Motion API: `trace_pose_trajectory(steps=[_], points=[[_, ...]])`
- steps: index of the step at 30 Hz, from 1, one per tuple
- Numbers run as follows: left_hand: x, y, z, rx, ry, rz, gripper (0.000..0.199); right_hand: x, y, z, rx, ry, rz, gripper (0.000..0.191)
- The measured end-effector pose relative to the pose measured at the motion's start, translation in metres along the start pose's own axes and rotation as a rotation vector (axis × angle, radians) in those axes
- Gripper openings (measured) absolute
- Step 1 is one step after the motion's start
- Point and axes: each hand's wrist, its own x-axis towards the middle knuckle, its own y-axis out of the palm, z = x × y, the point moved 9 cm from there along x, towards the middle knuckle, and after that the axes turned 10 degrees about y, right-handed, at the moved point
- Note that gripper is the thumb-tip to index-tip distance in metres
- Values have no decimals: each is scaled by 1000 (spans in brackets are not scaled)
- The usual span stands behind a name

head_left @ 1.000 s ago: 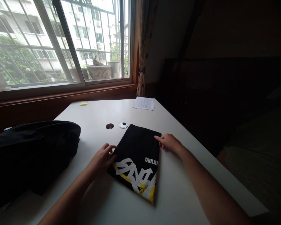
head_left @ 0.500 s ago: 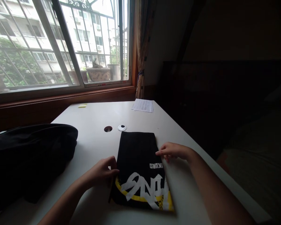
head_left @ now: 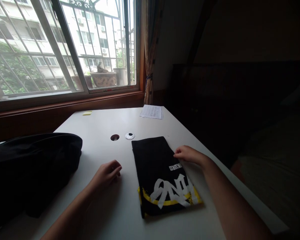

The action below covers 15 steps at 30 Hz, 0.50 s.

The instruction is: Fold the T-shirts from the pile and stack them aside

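Pinching the side of the folded printed garment [head_left: 152, 160], the right hand [head_left: 188, 154] works its edge, left hand [head_left: 108, 172] (loosely closed, empty) apart, and any shift seemingly calls for gentle, even tension.

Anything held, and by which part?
The right grip is at the right edge of the cloth, in its far half; pinch or touch, can't tell. The left grip shows nothing held.
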Motion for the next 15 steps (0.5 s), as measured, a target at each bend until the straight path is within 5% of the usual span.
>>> trace_pose_trajectory(steps=[5, 8, 11, 15], points=[[1, 0, -3, 8, 38, -12, 33, -9, -51, -28, -101, 131, -379, 27], [3, 0, -6, 30, 76, -19, 32, -22, -62, -14, -151, 100, -532, 44], [4, 0, -9, 47, 108, -10, 33, -30, -42, 26, -254, -26, -600, 56], [4, 1, -8, 39, 124, 1, 38, -30, 33, 79, -338, -213, -415, 80]])
